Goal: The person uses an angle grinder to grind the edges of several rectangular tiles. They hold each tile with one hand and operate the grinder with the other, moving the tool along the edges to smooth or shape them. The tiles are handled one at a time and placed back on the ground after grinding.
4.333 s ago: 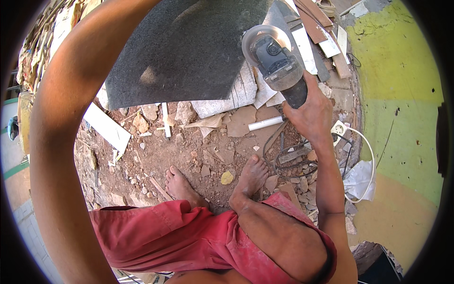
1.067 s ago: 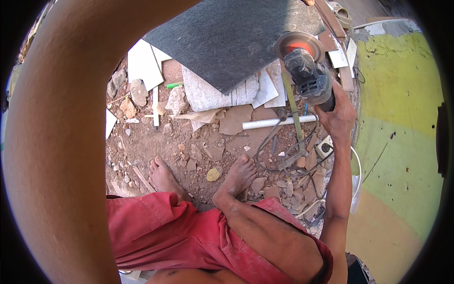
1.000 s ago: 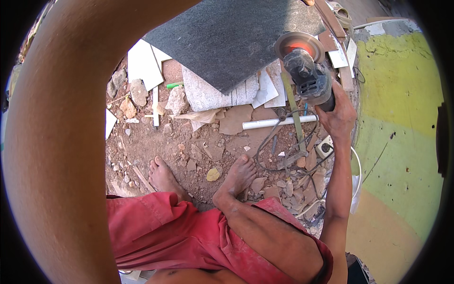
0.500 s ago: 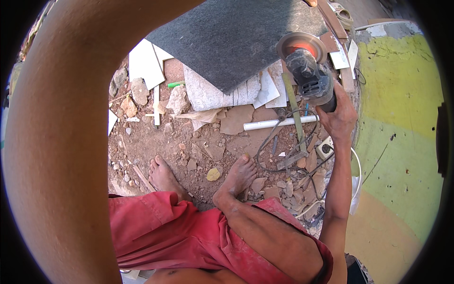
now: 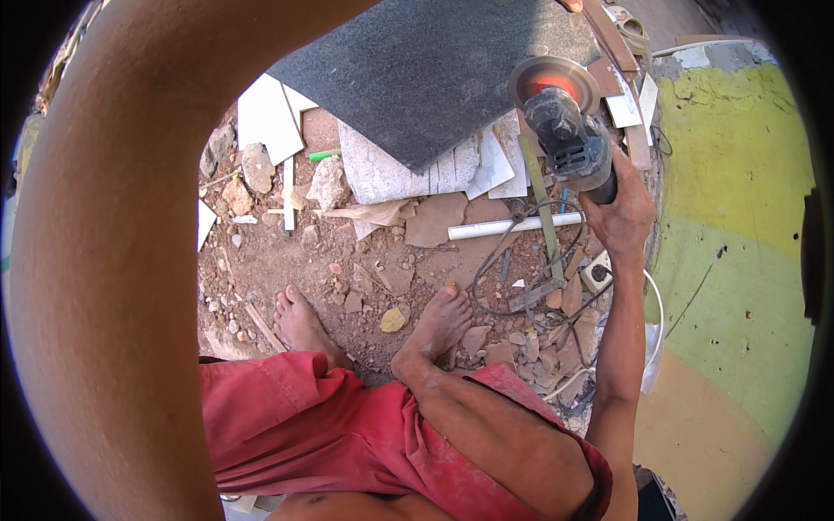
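My right hand (image 5: 624, 204) is wrapped round the rear body of a dark angle grinder (image 5: 569, 143). Its round disc (image 5: 553, 82), red-orange near the centre and blurred at the rim, overlaps the right part of a dark grey flat slab (image 5: 417, 78) in the picture. Whether disc and slab touch, I cannot tell. One corner of the slab points toward me, over a rough whitish block (image 5: 391, 165). My left arm arches up the left side and leaves at the top. Only a fingertip (image 5: 571, 4), apparently of my left hand, shows at the slab's far edge.
A black cable (image 5: 476, 286) loops below the grinder, near a white pipe (image 5: 512, 227), a greenish strip (image 5: 540, 200) and a white socket block (image 5: 597, 272). Broken tile, stones and white offcuts (image 5: 268, 120) litter the dirt around my bare feet. A yellow-green painted surface (image 5: 730, 260) borders the right.
Almost nothing differs. The grinder and my right hand keep their place, and the view has shifted very slightly.
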Demonstrator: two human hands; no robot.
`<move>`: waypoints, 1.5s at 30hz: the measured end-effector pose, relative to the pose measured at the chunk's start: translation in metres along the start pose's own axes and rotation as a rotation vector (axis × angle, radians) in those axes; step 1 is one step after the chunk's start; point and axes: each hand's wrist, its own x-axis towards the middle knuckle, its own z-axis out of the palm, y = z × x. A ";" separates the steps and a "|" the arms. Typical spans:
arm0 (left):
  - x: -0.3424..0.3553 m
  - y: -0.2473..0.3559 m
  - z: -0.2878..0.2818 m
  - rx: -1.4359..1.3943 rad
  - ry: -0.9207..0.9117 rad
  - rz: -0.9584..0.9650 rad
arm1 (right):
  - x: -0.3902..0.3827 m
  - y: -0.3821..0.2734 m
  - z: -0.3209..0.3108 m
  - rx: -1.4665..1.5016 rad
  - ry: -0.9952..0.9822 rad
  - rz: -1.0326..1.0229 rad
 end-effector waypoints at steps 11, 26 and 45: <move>-0.002 -0.002 -0.001 -0.023 0.008 0.010 | 0.003 -0.008 0.003 0.032 0.006 0.032; -0.006 -0.010 0.003 -0.041 -0.002 -0.034 | -0.004 -0.011 0.013 0.048 0.019 0.142; -0.007 -0.009 0.003 -0.054 0.015 -0.045 | -0.002 -0.015 0.015 0.033 0.037 0.119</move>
